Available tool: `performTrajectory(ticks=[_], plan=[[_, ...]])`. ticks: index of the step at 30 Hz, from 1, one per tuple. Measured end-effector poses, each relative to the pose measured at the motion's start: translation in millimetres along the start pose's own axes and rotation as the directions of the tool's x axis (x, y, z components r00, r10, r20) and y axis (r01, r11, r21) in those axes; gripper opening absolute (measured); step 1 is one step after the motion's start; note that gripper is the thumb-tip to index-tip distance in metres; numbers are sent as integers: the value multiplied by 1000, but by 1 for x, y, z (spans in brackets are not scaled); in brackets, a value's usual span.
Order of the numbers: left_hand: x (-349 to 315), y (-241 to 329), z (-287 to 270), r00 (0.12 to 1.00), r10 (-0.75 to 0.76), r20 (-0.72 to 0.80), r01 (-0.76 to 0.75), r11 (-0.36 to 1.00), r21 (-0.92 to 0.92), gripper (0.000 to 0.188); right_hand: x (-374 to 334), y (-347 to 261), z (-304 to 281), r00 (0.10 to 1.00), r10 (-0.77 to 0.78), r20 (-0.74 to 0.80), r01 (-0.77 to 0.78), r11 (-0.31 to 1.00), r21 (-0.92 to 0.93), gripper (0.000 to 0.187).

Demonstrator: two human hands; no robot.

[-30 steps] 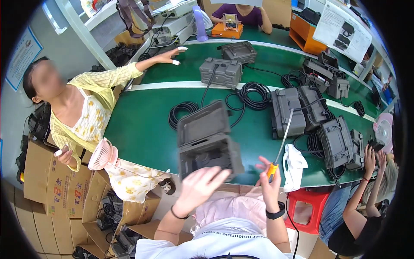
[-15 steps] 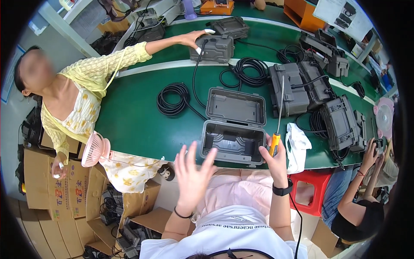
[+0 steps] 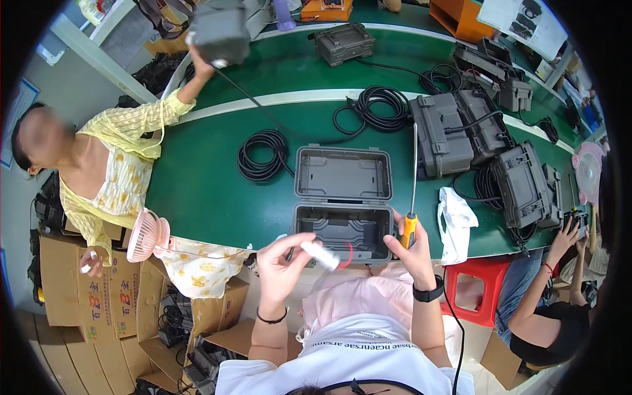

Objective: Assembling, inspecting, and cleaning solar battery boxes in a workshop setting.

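My left hand is closed on a small white piece with a red wire, blurred by motion, over the near left edge of the opened box. My right hand is wrapped round the orange-yellow handle of a long screwdriver, its shaft pointing away from me. Between my hands stands a grey hard plastic box with its lid laid back on the far side. Dark moulded ribs show inside it. My right hand is at the box's right edge.
Coiled black cables lie beyond the box. Closed grey boxes and a white cloth sit to the right. On the left a co-worker lifts another grey box, near a pink fan. A red stool stands below the table.
My open left hand has closed on the white piece with the red wire. The open box has shifted slightly left. The co-worker has carried a grey box leftward off the far table.
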State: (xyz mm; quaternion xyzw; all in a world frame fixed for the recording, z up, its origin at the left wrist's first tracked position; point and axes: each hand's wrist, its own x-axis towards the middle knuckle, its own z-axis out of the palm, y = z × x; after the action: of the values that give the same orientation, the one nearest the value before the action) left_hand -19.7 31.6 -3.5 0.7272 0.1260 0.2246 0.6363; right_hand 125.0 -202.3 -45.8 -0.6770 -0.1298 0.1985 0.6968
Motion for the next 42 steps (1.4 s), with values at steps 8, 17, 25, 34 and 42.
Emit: performTrajectory(ticks=[8,17,25,34,42], plan=[[11,30,39,956,164,243,-293,550,782,63,2,9,-4,996,-92,-9,92,996,-14,42],[-12,-6,30,879,283,383,-446,204,872,71,2,5,-5,992,-104,70,101,994,48,47],[-28,-31,5,841,386,379,-517,367,773,39,8,-3,-8,985,-150,88,150,989,4,47],[-32,-34,6,698,569,436,-664,284,692,28,54,-44,-11,993,-118,-10,118,993,-21,29],[-28,-47,6,651,682,332,-661,295,690,43,53,-44,-7,938,-340,-68,345,932,111,36]])
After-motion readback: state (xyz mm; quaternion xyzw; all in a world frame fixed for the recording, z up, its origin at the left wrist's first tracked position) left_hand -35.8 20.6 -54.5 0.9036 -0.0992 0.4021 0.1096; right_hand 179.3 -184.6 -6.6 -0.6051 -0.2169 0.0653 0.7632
